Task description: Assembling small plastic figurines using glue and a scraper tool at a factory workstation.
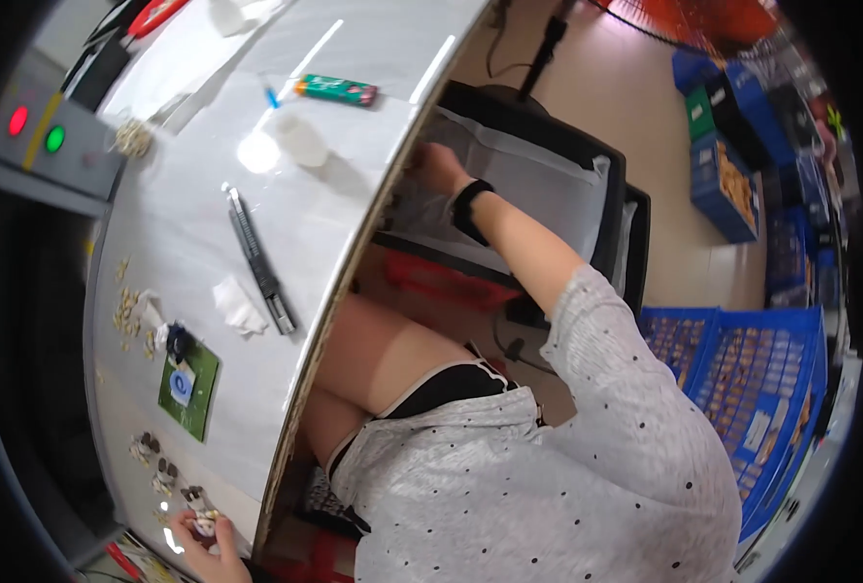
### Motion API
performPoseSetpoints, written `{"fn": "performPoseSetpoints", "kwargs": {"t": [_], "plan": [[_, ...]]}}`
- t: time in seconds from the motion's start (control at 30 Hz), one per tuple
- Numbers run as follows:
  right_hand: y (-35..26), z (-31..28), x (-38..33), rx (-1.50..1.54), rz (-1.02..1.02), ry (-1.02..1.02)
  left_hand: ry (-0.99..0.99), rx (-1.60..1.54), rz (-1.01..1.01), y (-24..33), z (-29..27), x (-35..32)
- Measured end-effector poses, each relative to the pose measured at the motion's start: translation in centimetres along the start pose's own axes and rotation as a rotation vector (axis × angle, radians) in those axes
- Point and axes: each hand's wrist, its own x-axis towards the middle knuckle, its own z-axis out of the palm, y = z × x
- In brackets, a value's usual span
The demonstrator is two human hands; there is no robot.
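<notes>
At the near left of the white table (pixel 324 214), my left hand (pixel 213 556) is closed around a small figurine (pixel 204 525) with white and dark parts. Several similar figurines (pixel 164 476) stand in a row just beyond it. My right hand (pixel 438 170) reaches down past the table's edge over a black bin (pixel 611 209) lined with white sheeting. Its fingers look bent, but the edge and blur hide their tips, so what they touch does not show. A green mat (pixel 198 413) lies farther up the table, bearing a dark blue piece (pixel 179 342) and a blue-and-white piece.
Small yellowish pieces (pixel 128 319), a crumpled tissue (pixel 239 306), a black box cutter (pixel 256 257), a white bottle (pixel 300 141) and a green tube (pixel 336 89) lie about the table. A grey machine (pixel 48 146) borders it. Blue crates (pixel 752 389) stand at right.
</notes>
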Motion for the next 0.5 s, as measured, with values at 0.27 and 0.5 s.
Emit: {"fn": "performPoseSetpoints", "kwargs": {"t": [0.27,0.5], "plan": [[1.3,3.6,-0.2,-0.033,-0.064,0.116,0.222,-0.076,0.211,-2.3,-0.7,-0.9],[-1.9,0.2,-1.8,0.042,0.137,0.181,0.26,-1.597,0.434,-5.0,-1.7,-1.2]]}}
